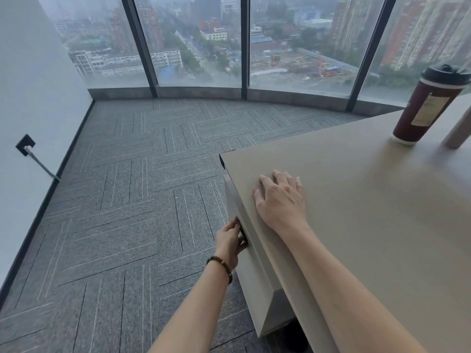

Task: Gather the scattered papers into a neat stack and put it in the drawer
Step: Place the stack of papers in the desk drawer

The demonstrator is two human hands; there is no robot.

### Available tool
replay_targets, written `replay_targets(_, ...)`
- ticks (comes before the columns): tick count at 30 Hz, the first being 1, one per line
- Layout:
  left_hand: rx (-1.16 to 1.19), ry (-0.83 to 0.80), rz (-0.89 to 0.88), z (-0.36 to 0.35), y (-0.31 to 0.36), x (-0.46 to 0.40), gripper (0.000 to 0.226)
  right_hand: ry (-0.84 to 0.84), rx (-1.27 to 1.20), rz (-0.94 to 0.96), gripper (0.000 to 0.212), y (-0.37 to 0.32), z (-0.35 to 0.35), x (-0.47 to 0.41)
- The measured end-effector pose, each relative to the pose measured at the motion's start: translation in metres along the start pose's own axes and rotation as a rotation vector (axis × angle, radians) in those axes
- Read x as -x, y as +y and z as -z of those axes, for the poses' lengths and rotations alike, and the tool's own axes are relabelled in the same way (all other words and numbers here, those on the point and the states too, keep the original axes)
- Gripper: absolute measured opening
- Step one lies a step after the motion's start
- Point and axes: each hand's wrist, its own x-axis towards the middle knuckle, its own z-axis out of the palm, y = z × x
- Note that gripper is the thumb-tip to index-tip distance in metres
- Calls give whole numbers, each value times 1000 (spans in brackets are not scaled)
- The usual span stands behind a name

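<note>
Drawer (251,271): set in the desk's left side, just under the top's left edge; front panel flush or nearly so — judged shut or almost shut.
Drawer handle (241,231): small dark metal pull near the upper part of the front panel; the proper place to take hold.
Left hand (230,240): fingers curled round the handle, thumb on the near side; a beaded bracelet (220,266) sits at the wrist.
Right hand (281,197): laid flat on the desk (369,212) close to its left edge, fingers straight and slightly spread, holding nothing — likely bracing.
Papers: none in view; whether they lie inside the drawer cannot be told.
Handling, drawer: rigid panel, probably light on its runners; a straight push or pull at the handle should suffice, with fingers kept clear of the gap.
Handling, papers: by judgement thin, limp and prone to sliding — best carried squared up, gripped along one edge and supported beneath.
Other items: dark red lidded cup (428,105) near the desk's far right edge; grey carpet floor (127,200); windows (198,39) beyond.
</note>
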Motion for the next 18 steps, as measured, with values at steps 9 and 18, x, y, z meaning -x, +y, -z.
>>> replay_targets(9,-96,-3,-31,1,5,6,39,-28,36,20,50,-2,0,2)
replay_targets(18,-11,31,-261,19,70,95,30,-189,-1061,-318,25,21,74,13)
